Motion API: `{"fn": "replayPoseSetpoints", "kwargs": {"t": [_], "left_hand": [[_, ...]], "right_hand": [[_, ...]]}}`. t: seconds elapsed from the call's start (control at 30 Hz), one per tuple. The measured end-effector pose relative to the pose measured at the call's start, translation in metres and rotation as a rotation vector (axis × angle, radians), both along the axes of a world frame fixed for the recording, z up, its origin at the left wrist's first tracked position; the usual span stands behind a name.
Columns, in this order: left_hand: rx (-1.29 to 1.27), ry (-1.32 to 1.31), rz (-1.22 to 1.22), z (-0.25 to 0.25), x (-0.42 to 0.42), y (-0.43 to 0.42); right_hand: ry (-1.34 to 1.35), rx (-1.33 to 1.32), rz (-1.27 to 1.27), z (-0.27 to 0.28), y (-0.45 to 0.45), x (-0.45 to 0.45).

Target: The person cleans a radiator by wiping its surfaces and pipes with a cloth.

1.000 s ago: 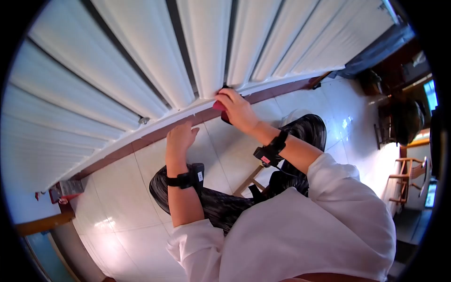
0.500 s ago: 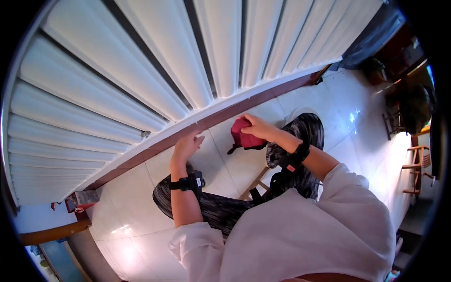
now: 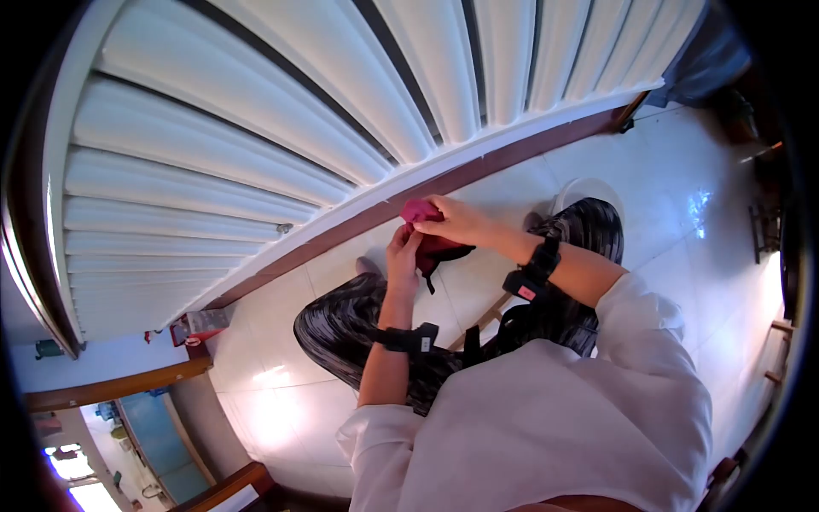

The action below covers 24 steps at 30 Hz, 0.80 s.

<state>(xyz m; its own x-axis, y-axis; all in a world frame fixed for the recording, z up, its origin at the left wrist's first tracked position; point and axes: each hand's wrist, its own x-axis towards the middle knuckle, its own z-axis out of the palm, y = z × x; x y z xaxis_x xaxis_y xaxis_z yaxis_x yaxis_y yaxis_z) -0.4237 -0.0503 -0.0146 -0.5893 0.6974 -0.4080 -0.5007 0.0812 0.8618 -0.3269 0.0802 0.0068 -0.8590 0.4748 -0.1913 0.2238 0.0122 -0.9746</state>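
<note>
A dark red cloth [image 3: 437, 246] with a black edge or strap hangs between my two hands, above the tiled floor. My right hand [image 3: 454, 220] has its fingers closed on the upper part of the cloth. Against the cloth's left side, my left hand [image 3: 403, 253] pinches it, fingertips touching those of my right hand. Each wrist wears a black strap with a small box. Just beyond the hands stands a white slatted panel [image 3: 363, 171] with a white bottom rail.
Behind my right knee is a round white object [image 3: 590, 194]. A red box [image 3: 203, 326] sits at the panel's left end. Part of a wooden stool [image 3: 490, 317] shows between my legs. A doorway with a blue panel [image 3: 158, 435] lies at the lower left.
My right hand has drawn the red cloth away from the panel's bottom rail. My left hand has moved right and taken hold of it. The view has turned left.
</note>
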Motion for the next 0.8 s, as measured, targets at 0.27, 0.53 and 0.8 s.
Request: {"fn": "replayPoseSetpoints", "kwargs": {"t": [0.27,0.53,0.8], "left_hand": [[-0.065,0.35,0.328,0.028,-0.028,0.061],[-0.239,0.224,0.158,0.011,-0.039,0.053],[-0.059,0.129,-0.018,0.07,-0.023,0.006]], "right_hand": [[0.096,-0.358,-0.269,0.004,0.009,-0.009],[0.049,-0.348,-0.162,0.013,0.019,-0.007],[0.132,-0.398,-0.097,0.022,0.007,-0.002]]}}
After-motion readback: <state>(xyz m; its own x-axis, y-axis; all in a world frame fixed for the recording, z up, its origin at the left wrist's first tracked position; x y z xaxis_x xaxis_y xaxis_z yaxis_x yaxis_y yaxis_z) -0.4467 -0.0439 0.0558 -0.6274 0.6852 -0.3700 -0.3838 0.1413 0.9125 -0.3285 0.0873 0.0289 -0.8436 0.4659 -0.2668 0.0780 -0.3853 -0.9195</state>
